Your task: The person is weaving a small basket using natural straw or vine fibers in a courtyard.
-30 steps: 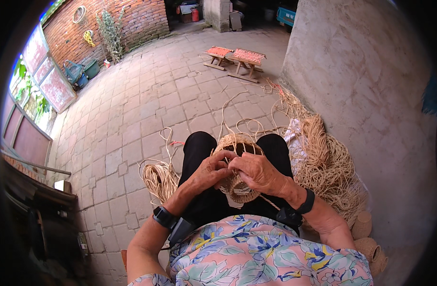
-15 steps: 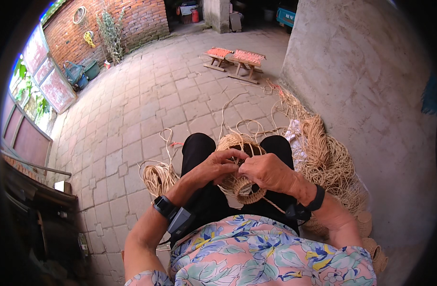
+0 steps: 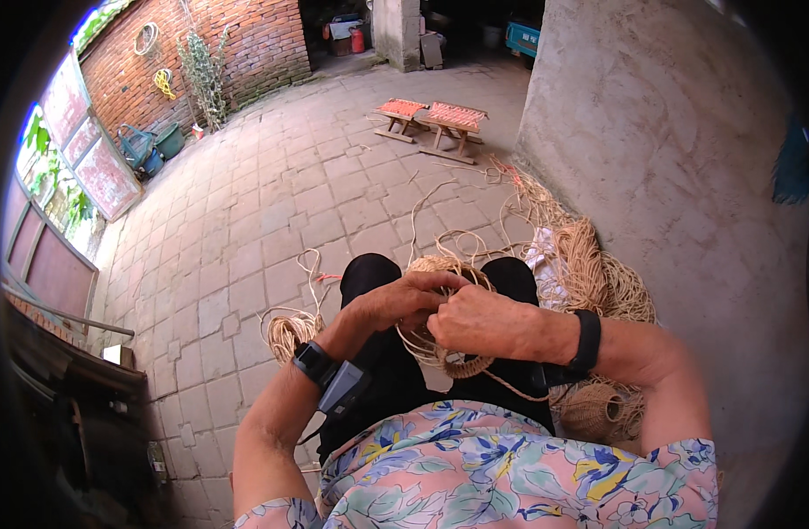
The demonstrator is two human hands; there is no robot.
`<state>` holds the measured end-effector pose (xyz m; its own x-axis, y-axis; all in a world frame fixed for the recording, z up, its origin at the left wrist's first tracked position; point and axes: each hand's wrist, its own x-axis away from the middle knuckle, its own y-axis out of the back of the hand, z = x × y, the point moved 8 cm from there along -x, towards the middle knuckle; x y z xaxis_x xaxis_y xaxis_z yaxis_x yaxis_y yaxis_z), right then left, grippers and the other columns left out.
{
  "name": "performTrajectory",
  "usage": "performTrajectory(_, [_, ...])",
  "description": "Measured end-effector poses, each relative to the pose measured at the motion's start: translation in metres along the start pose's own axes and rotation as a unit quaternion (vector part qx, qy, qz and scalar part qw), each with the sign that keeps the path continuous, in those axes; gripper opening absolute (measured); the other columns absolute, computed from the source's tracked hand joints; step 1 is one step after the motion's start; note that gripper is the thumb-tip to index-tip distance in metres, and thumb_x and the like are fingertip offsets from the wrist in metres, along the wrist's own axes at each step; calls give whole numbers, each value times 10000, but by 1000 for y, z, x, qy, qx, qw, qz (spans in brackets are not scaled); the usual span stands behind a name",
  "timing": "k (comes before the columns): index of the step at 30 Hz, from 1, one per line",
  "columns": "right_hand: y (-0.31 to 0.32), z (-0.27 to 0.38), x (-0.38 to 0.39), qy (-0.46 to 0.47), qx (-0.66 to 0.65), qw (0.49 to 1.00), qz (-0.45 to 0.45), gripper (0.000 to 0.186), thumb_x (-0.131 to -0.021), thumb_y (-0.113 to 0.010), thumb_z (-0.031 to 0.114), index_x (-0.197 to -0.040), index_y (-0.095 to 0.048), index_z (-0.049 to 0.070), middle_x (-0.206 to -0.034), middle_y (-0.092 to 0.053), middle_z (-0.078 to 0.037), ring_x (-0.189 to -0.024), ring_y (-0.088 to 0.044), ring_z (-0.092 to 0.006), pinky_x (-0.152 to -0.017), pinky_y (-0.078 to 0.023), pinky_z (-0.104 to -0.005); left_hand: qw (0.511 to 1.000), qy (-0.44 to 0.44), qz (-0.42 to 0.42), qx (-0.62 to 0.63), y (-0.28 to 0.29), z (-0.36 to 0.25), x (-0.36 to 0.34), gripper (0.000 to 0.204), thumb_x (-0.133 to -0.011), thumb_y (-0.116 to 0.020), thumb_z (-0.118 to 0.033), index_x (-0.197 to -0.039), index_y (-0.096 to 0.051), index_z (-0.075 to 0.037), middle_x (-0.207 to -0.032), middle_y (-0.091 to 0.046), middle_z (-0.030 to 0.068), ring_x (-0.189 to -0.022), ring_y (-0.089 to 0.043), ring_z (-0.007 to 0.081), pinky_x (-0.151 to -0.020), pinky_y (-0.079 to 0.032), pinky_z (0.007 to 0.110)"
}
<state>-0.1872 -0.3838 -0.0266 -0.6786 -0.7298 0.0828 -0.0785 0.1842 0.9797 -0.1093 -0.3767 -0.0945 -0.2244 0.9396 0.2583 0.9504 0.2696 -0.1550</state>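
Observation:
A partly woven straw-coloured cord piece point(image 3: 464, 366), with a round rim at its lower side and loose strands, sits between my knees in black trousers. My left hand point(image 3: 409, 300) grips it from the left, fingers curved over the strands. My right hand point(image 3: 470, 322) is closed against the piece beside the left fingertips; whatever is pinched in it is hidden. A single cord trails from the piece down to the right across my thigh.
A cord coil point(image 3: 290, 339) lies left of my legs, a large tangled cord pile point(image 3: 581, 273) to the right with a woven basket point(image 3: 603, 414). Two folding stools point(image 3: 454, 123) stand ahead on the paving. A rough plastered wall point(image 3: 651, 150) borders the right; dark objects line the left.
My right forearm has swung outward and lies more level, its hand still at the piece. The left wrist is slightly higher over the piece. The view has tilted a little upward.

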Motion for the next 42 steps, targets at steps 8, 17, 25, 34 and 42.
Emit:
performTrajectory(8, [-6,-4,-6,4,5,1000,-11,100,-708,-629,95,-768,-674,29,-693,-679,-127,-702,-704,-253,-620,-558,-367,998,2,22,56,3,5,1,412,-946,-486,-44,-1358,-479,-64,-679,-490,-50,-448,-350,13,-378,-248,177])
performTrajectory(17, [-12,-29,-1,-37,-63,995,-66,87,-738,-627,101,-769,-602,25,-693,-640,-143,-682,-669,-327,-583,-530,-416,994,16,57,96,12,15,-1,470,-934,-462,-36,-1399,-408,-73,-616,-450,-57,-415,-353,23,-359,-243,186])
performTrajectory(25, [-18,-38,-2,-46,-210,973,-87,62,-734,-608,97,-725,-589,39,-674,-640,-128,-680,-660,-310,-636,-523,-420,999,-39,15,24,6,6,4,486,-915,-495,-76,-1392,-406,-46,-695,-556,-21,-447,-447,37,-393,-343,174])
performTrajectory(34, [-16,-71,8,-161,-479,844,-179,103,-794,-636,114,-848,-652,28,-806,-663,-136,-750,-656,-285,-696,-509,-363,983,-133,-129,8,24,1,29,443,-904,-567,-118,-1325,-466,-24,-900,-668,63,-619,-614,73,-540,-485,176])
performTrajectory(42, [-15,-39,7,-72,-319,920,-215,81,-806,-661,106,-865,-644,53,-799,-564,-100,-718,-611,-282,-640,-484,-380,963,-70,-223,-133,14,27,58,176,-885,-633,-114,-1014,-613,5,-791,-648,27,-589,-587,69,-522,-484,215])
